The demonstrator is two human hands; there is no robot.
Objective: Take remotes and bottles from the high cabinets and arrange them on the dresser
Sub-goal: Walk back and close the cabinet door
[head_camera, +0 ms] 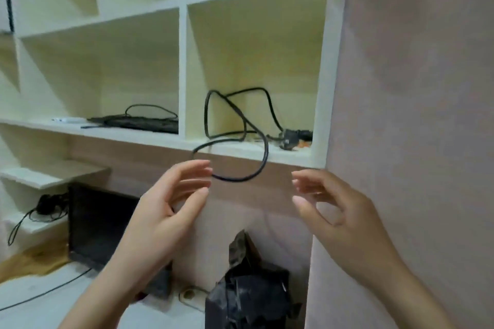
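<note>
Left hand (171, 211) and right hand (339, 211) hover empty, fingers (197, 168) loosely curved and apart, just below the shelf (288, 159), seemingly readied to reach past its dangling cable (266, 151).

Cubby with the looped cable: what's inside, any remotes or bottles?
Inside the cubby: a black cable drooping over the front edge, a dark connector block, small orange bits. No remote or bottle shows; the floor behind the block is hidden.
</note>
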